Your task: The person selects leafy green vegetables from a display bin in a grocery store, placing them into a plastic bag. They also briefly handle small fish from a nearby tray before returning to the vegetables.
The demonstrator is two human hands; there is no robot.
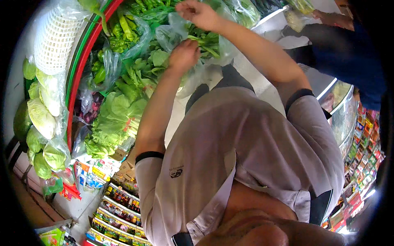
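Observation:
My left hand (184,56), fingers curled, is at leafy green vegetables (160,57) and their pale stalks; what its fingertips hold is hidden. Above it my right hand (198,15) is bent over a clear plastic bag (172,30), its fingers drawn together; whether they pinch the film is unclear. Green stalks (211,46) lie between and below the two hands, partly inside clear plastic. Green peppers (124,27) in bags lie left of my hands. Lettuce heads (115,110) with red bands lie nearer to me.
A red and green display edge (75,70) curves along the left, with napa cabbages (41,118) and a white mesh roll (55,43) beyond. Purple onions (90,110) sit by the lettuce. At the right stands another person (344,58), a hand near a clear bag. Stocked shelves (118,212) are below left.

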